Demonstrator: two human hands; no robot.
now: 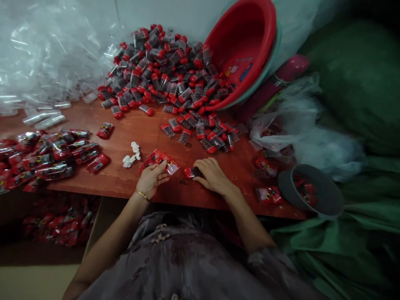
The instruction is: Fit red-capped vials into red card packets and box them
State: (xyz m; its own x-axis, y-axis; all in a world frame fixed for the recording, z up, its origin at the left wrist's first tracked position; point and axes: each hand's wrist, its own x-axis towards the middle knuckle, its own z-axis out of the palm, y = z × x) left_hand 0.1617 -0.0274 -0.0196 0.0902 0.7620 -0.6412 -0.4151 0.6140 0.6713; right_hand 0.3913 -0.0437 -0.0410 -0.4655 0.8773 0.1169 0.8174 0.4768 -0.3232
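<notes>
My left hand (149,180), with a bracelet at its wrist, pinches a flat red printed wrapper (171,164) between thumb and fingers just above the table. To its right, my right hand (213,174) is closed around a small clear container with a red cap (188,172), cap end pointing left toward the wrapper. My fingers cover part of the container, which has dark contents. A small dark ring (184,181) lies just below it. Behind both hands spreads a heap of similar red-capped containers (168,89).
Wrapped red packets (53,156) are piled at left, above a box of more packets (62,225). Clear plastic sleeves (46,118) and a crumpled white scrap (135,151) lie nearby. A tilted red basin (267,25) stands behind; a grey bowl (328,196) sits right.
</notes>
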